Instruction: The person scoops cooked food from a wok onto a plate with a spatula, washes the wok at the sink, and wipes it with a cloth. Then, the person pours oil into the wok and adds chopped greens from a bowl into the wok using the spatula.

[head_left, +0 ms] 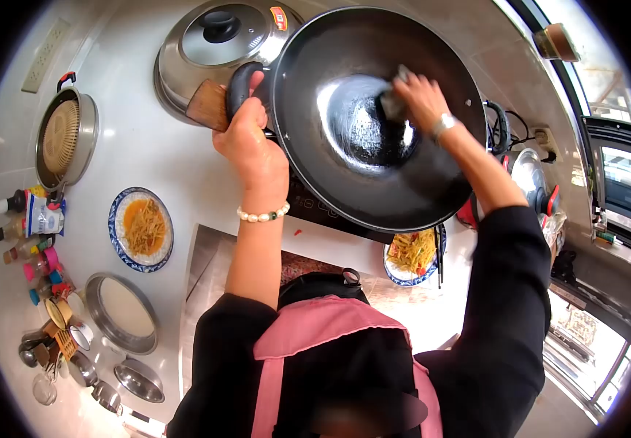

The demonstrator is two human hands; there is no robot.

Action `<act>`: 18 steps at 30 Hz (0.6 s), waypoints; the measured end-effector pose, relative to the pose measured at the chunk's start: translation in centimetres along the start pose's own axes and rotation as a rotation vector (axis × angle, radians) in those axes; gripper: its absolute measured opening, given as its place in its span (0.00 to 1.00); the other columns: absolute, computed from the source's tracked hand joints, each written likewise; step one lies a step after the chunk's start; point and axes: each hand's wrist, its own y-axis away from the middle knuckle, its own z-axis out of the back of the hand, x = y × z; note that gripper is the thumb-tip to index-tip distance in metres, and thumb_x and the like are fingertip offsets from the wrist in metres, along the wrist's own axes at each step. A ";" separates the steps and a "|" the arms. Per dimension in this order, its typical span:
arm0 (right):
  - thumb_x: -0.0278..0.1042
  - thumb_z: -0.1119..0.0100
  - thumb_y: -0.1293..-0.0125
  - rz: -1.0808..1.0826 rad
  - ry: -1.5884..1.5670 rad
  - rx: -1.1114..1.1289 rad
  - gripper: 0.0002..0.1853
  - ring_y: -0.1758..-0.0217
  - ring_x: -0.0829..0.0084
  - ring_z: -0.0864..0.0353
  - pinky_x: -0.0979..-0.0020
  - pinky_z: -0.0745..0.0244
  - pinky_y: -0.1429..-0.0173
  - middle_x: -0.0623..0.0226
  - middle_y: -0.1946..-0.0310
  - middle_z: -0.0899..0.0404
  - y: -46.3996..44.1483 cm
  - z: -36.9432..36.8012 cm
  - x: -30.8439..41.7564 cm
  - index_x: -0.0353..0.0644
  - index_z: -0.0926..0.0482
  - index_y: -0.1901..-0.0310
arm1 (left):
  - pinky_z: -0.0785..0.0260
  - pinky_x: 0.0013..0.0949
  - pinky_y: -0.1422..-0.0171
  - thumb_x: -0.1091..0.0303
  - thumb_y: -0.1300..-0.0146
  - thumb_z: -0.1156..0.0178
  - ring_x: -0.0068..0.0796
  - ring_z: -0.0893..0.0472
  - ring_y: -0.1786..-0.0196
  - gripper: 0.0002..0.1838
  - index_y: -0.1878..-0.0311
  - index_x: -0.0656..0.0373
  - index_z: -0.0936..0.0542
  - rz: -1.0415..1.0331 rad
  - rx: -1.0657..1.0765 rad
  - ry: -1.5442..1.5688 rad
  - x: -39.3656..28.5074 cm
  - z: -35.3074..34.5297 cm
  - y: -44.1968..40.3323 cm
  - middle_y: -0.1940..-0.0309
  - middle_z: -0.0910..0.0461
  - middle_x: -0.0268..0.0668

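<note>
A large black wok (pixel 330 66) is tilted towards me, its inside shiny and wet-looking at the bottom. My left hand (pixel 253 146) is closed around the wok's black handle (pixel 239 86) on the left side. Beside that handle is a brown wooden piece (pixel 207 104), partly covered by my hand. Inside the wok, my right hand (pixel 419 101) presses a grey cloth (pixel 394 106) against the inner surface. The cloth is partly hidden by the fingers and slightly blurred, so its exact kind is hard to make out.
Behind the wok stands a domed steel lid (pixel 184 73). A plate of shredded food (pixel 144 230) is at left, another (pixel 412 255) below the wok with chopsticks (pixel 439 259). Bottles (pixel 16 201), a steel basin (pixel 120 314) and a steamer pot (pixel 86 139) line the left side.
</note>
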 end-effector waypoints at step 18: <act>0.23 0.43 0.57 0.354 -0.425 -0.051 0.18 0.58 0.59 0.31 0.62 0.33 0.54 0.64 0.62 0.33 -2.1 -0.5 9.1 0.50 0.30 0.62 | 0.52 0.19 0.77 0.85 0.58 0.53 0.13 0.43 0.80 0.14 0.64 0.69 0.29 -0.007 0.038 -0.012 -0.3 -0.7 0.0 0.63 0.21 0.41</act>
